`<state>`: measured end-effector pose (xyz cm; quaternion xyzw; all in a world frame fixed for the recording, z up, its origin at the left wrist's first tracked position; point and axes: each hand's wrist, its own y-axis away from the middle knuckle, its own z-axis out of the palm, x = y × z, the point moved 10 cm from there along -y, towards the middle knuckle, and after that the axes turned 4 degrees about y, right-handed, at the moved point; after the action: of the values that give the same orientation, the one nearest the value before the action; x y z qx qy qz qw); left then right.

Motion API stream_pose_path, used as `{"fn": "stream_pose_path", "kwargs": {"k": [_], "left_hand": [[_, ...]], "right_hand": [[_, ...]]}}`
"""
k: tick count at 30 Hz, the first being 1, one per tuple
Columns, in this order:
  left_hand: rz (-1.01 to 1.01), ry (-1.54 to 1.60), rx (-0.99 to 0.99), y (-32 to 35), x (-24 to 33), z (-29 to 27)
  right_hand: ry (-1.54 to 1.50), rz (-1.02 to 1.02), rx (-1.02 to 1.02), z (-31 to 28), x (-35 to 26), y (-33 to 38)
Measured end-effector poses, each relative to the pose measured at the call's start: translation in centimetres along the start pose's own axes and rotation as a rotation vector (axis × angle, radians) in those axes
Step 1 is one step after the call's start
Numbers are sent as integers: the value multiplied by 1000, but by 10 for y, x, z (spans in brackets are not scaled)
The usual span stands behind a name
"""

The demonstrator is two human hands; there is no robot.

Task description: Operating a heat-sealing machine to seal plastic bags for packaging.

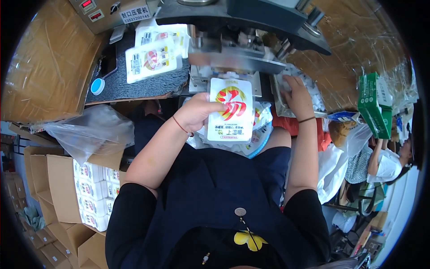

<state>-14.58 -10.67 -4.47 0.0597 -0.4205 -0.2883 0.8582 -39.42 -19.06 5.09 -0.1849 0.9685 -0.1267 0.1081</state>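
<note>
A white pouch (230, 121) with a red and yellow print is upright in front of me. My left hand (197, 114) grips it by its left edge, thumb lying across the front. At its top edge a small pale spout (230, 75) sits just below the blurred metal head of the press (242, 60). Over to the right, my right hand (295, 96) reaches into a tray (280, 105) of small white plastic pieces (313, 92). Its fingers are spread over the pieces, and I see none of them held. More pouches (262, 114) lie in my lap behind the held one.
On a grey mat (121, 83) at the left lie several flat pouches (152, 60), a phone (109, 65) and a round blue-topped lid (97, 86). An open carton (62, 188) of packed pouches stands lower left. A green box (375, 107) and another person (385, 163) are at the right.
</note>
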Motion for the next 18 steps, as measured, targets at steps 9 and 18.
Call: {"fn": "stream_pose_path", "kwargs": {"k": [9, 18], "left_hand": [[980, -1493, 897, 76, 181, -49], [732, -1258, 594, 112, 91, -84]], "right_hand": [[-17, -62, 284, -17, -8, 11], [-996, 82, 347, -28, -34, 47]]}}
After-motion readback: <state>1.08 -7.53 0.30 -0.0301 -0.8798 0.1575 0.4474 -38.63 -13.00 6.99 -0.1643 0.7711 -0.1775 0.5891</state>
